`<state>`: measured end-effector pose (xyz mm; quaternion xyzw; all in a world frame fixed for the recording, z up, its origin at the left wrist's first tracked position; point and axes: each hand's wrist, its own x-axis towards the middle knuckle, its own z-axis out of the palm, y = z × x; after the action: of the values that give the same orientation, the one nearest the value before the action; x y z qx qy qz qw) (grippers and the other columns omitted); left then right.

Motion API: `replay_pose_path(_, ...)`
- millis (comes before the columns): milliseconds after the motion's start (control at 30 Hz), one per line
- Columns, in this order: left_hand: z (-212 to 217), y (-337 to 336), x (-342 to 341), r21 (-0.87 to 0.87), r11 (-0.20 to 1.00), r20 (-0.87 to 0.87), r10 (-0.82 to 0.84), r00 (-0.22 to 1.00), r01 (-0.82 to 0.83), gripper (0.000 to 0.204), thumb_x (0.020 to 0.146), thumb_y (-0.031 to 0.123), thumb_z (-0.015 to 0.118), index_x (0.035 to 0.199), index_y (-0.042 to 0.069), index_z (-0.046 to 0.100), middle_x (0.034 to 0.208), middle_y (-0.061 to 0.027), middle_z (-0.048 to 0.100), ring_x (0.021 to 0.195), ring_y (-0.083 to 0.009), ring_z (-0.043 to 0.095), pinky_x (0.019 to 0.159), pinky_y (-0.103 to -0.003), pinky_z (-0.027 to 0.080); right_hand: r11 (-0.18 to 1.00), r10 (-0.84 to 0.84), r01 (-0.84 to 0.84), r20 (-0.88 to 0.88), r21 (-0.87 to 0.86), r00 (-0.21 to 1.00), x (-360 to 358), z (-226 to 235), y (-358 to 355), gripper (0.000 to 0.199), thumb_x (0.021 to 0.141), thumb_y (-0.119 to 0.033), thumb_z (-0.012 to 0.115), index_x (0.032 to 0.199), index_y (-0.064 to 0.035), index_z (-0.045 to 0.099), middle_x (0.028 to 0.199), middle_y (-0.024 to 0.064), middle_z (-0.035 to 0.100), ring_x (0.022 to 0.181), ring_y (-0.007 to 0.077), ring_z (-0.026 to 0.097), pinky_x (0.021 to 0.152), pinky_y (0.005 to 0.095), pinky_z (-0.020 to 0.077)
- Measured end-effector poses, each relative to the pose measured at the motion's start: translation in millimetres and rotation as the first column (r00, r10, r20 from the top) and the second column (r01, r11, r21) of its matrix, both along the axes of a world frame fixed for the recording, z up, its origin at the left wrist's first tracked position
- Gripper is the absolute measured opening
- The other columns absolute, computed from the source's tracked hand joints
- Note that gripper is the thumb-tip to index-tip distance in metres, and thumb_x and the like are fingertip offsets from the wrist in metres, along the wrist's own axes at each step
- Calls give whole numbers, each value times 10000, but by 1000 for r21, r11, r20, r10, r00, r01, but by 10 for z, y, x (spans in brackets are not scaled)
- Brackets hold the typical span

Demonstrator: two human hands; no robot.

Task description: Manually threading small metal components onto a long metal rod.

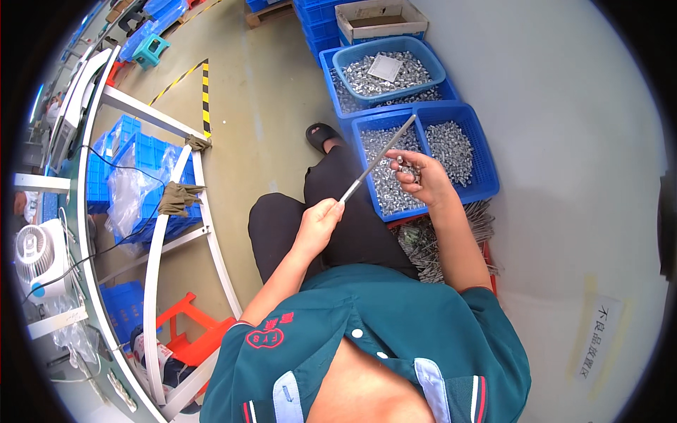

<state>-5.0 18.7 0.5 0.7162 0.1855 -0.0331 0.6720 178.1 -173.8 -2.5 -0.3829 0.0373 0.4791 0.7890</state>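
Observation:
My left hand point(319, 224) is closed round the lower end of a thin grey metal rod point(368, 170), which slants up to the right. My right hand point(423, 178) is partly curled, palm up, with several small silver metal nuts point(407, 169) in its fingers. The fingertips of this hand lie close to the rod; whether they touch it I cannot tell. Beneath them sits a blue divided crate point(486, 151), full of similar small metal pieces in both compartments. The rod's far end reaches over that crate.
Behind stands another blue crate point(451, 92) bearing a lighter blue basin point(431, 60) of small metal parts. Many thin metal rods point(427, 250) lie close to my right forearm. A white metal frame point(154, 296) and an orange stool point(194, 324) stand at left; a pale wall point(564, 176) rises at right.

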Motion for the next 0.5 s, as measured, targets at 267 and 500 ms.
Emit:
replay_pose_path(267,-45,-1,-213,72,997,-58,-12,998,16,305,912,239,513,707,14,490,592,18,400,579,-59,351,513,-246,323,955,-79,101,-89,279,993,97,-176,-88,152,904,-117,501,1005,-7,531,789,49,517,490,38,370,365,140,275)
replay_pose_path(500,-79,57,-347,138,989,-71,-41,997,51,301,908,251,520,725,11,507,577,5,410,563,-66,364,503,-254,332,905,-72,152,-211,398,975,162,-234,-125,132,886,-188,568,933,-65,555,742,14,498,505,31,357,367,145,252)
